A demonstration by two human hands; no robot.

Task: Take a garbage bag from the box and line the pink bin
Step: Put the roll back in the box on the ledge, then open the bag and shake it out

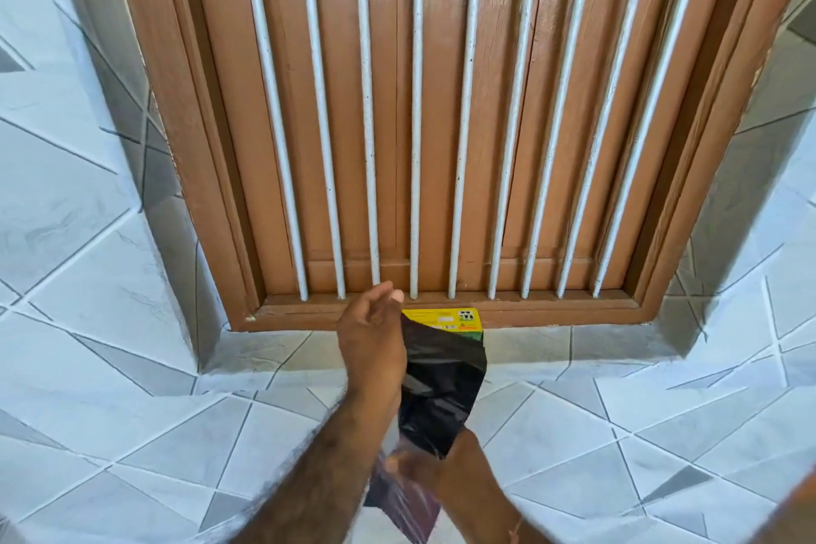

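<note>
A yellow and green box [450, 318] of garbage bags stands on the tiled sill against the window frame. A black garbage bag [441, 384] stretches from the box down toward me. My left hand [371, 336] lies against the box's left side with its back to the camera, so its palm and fingers are mostly hidden. Lower down, my right hand [424, 468] grips the bag's near end, blurred by motion. The pink bin is not in view.
Brown wooden shutters [441, 102] behind several white vertical bars [415, 146] fill the window recess. Grey and white tiles with diagonal lines [132, 411] cover the sill and the walls on both sides.
</note>
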